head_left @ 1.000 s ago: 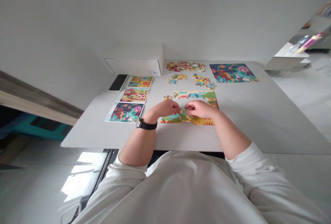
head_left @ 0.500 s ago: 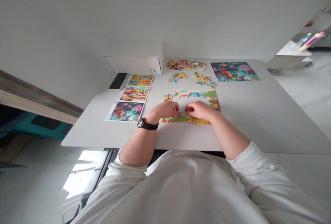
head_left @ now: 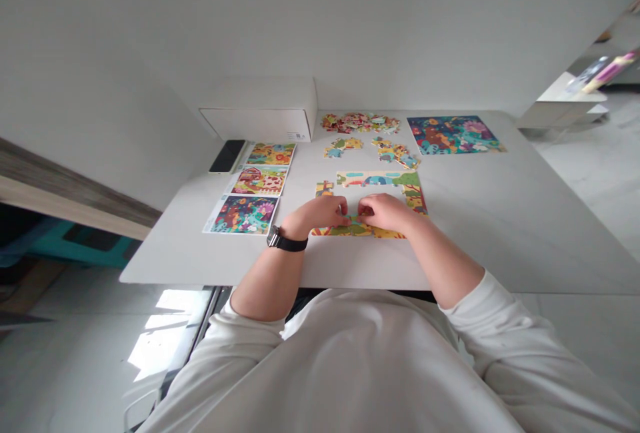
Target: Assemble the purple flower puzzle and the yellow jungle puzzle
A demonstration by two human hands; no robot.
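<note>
A partly joined jigsaw puzzle (head_left: 415,192) lies in front of me as a frame of border pieces around bare tabletop. My left hand (head_left: 326,212), its wrist in a black watch, rests on the lower border with fingers curled down on a puzzle piece. Opposite it, my right hand (head_left: 383,212) has thumb and fingers pinched at a puzzle piece (head_left: 361,228) of the same lower strip. The fingertips partly cover these pieces. At the upper left of the frame, a border section (head_left: 325,188) stands apart from the top strip (head_left: 370,178).
Behind the frame lie two joined clusters, a left one (head_left: 344,147) and a right one (head_left: 397,153), and a pile of loose pieces (head_left: 360,122). A finished dark puzzle (head_left: 456,135), picture cards (head_left: 260,180), a phone (head_left: 229,156) and a white box (head_left: 257,123) are on the white table (head_left: 500,233).
Both hands stay at the lower strip, with only slight finger movement. The whole view has shifted a little.
</note>
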